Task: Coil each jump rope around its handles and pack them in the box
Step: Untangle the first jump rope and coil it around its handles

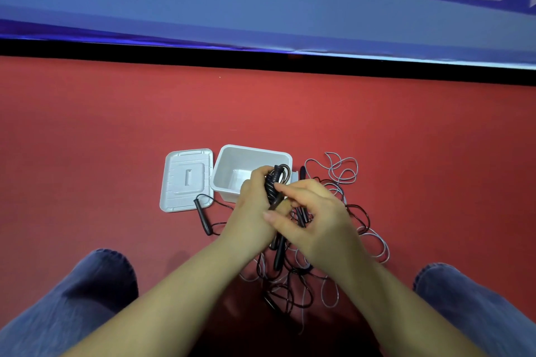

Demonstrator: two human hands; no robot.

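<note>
Head view. We see the left hand (253, 197) curled round a black rope bundle (274, 185), cord already wound about its handles, held upright over the near right corner of the white box (229, 165). The right hand (307, 211) pinches the cord at the bundle's right side with fingertips (280, 188); its other fingers are loosely bent.

The box sits open on the red floor (116, 124). Its lid (185, 180) lies flat just left of it, touching or nearly so; we cannot tell which.

A loose black handle (203, 216) with a cord loop lies by the lid's near corner. Right of the box and under the hands, a tangle of ropes (342, 182), black and pale grey, is spread out; we cannot count them.

Knees in blue jeans (95, 284) frame the lower corners. A blue banner (261, 9) backs the floor.
</note>
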